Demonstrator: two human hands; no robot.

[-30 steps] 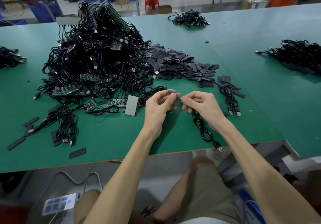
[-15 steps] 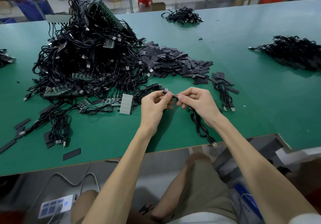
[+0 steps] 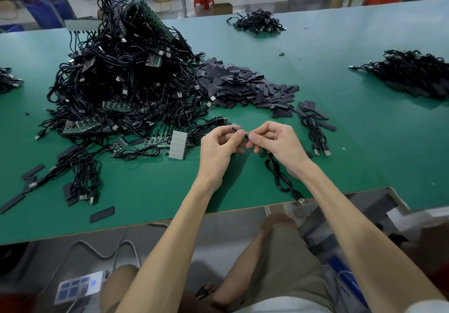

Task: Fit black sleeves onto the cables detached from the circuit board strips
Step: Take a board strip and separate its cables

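My left hand (image 3: pixel 220 146) and my right hand (image 3: pixel 279 144) meet fingertip to fingertip above the green table (image 3: pixel 364 142). Between them is a short black sleeve (image 3: pixel 239 131), pinched by my left thumb and fingers. My right hand pinches the black cable (image 3: pixel 279 176) where it enters the sleeve. The cable's coiled length runs under my right wrist to a USB plug (image 3: pixel 300 199) at the table's front edge. A heap of loose black sleeves (image 3: pixel 243 85) lies behind my hands. A big tangle of cables with green circuit board strips (image 3: pixel 121 82) fills the left.
Two cables with plugs (image 3: pixel 315 133) lie right of my hands. Cable piles sit at the far right (image 3: pixel 413 74) and at the back (image 3: pixel 258 22). A white connector block (image 3: pixel 178 144) and stray sleeves (image 3: pixel 102 214) lie near the front left. My knees are below the table edge.
My hands have stayed together at the same spot on the table. The fingers have shifted slightly on the sleeve and cable; the camera view has drifted a little.
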